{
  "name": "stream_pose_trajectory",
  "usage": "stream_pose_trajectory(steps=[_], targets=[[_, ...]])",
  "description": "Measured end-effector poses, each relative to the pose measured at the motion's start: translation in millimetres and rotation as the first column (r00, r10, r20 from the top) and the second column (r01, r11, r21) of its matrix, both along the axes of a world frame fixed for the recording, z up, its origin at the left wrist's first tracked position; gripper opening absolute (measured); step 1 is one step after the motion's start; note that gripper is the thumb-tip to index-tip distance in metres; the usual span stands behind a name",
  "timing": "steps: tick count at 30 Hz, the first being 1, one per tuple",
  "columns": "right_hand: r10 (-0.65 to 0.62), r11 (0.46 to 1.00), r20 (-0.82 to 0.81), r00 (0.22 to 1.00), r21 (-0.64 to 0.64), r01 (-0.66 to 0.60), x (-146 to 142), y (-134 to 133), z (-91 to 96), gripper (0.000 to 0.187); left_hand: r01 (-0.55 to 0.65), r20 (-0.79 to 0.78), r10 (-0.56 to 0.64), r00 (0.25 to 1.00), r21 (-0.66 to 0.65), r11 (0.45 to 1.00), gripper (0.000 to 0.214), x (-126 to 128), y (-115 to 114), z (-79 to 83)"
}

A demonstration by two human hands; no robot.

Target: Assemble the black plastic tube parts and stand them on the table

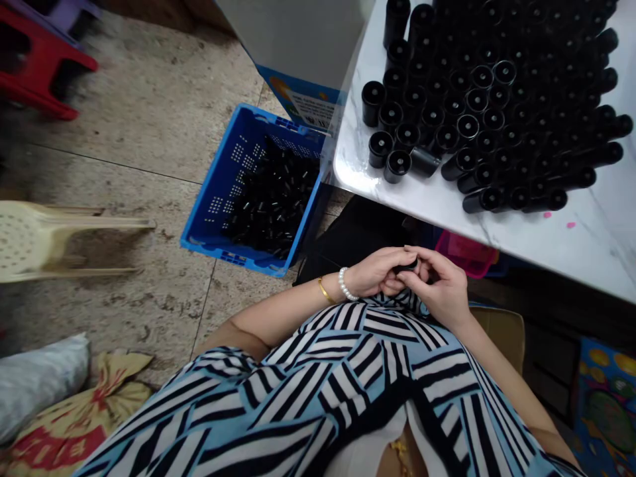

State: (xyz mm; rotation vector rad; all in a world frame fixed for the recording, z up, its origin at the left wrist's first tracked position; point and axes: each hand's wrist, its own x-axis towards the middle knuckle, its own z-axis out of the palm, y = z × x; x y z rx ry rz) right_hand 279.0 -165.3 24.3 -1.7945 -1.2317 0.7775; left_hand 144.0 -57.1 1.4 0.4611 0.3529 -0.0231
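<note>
My left hand (375, 273) and my right hand (442, 288) meet over my lap, just below the table edge. Both have their fingers curled round a small black cylindrical part (406, 267), which shows only as a dark sliver between the fingertips. The left wrist wears a pearl bracelet and a gold bangle. Several black tubes (489, 99) stand and lie packed together on the white marble table (521, 232) above my hands. More small black parts fill the blue plastic crate (218, 192) on the floor to the left.
A cardboard box with a blue printed base (303, 93) stands behind the crate. A pink tray (464, 255) sits under the table. A cream plastic stool (44, 238) lies at left, a red stool (34, 66) at top left, sacks (54, 397) at bottom left.
</note>
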Motion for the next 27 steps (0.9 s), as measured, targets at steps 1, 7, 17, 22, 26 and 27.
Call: stream_pose_trajectory(steps=[1,7,17,22,26,27], targets=[[-0.003,1.000,-0.020,1.000,-0.013,0.003,-0.8,-1.9,-1.7,0.040,0.000,-0.006,0.000,1.000,-0.010,1.000,0.037,-0.6,-1.0,-0.2],[-0.045,0.997,-0.097,0.994,-0.060,0.039,-0.3,-13.1,-15.4,0.037,0.038,-0.082,-0.047,0.996,-0.110,0.993,0.032,6.2,-12.2,-8.4],[-0.145,0.986,-0.415,0.898,-0.136,0.097,17.9,-42.1,-67.0,0.041,0.176,-0.173,-0.228,0.958,-0.271,0.946,0.047,27.9,-21.4,-39.1],[-0.156,0.985,-0.444,0.882,-0.138,0.105,11.6,-54.7,-81.4,0.040,0.188,-0.335,-0.245,0.910,-0.193,0.963,0.025,35.1,-33.9,-39.0],[-0.055,0.997,-0.551,0.833,-0.080,0.012,23.6,-72.2,-92.7,0.047,0.188,-0.351,-0.238,0.906,-0.169,0.967,0.024,34.1,-38.2,-36.7],[-0.093,0.994,-0.540,0.837,-0.106,0.042,32.6,-80.8,-98.1,0.049,0.191,-0.330,-0.247,0.911,-0.192,0.963,0.027,33.4,-36.9,-35.8]])
